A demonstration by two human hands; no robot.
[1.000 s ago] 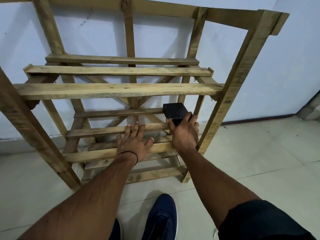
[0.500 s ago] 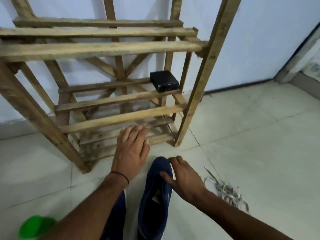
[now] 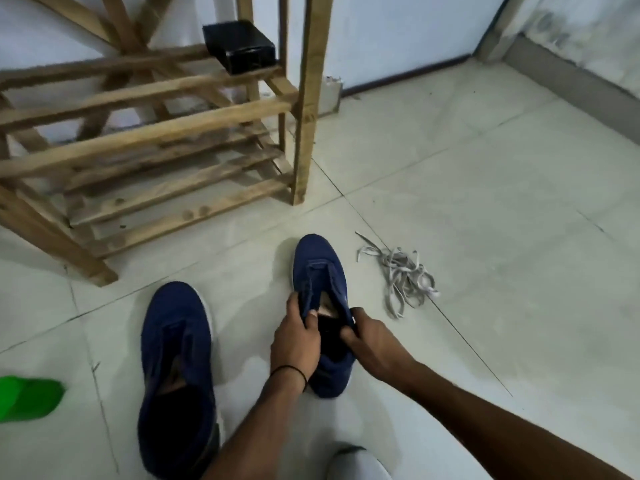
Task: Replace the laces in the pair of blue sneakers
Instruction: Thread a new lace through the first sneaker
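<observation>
No legible text, brand or number; dark marks on right wall (image 3: 550, 29) too blurred.

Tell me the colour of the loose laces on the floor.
Pale grey laces, seen best in the head view.

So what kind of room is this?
Probably a corner of a home where shoes are kept: a wooden rack stands by a white wall on a tiled floor, with blue sneakers in front.
</observation>
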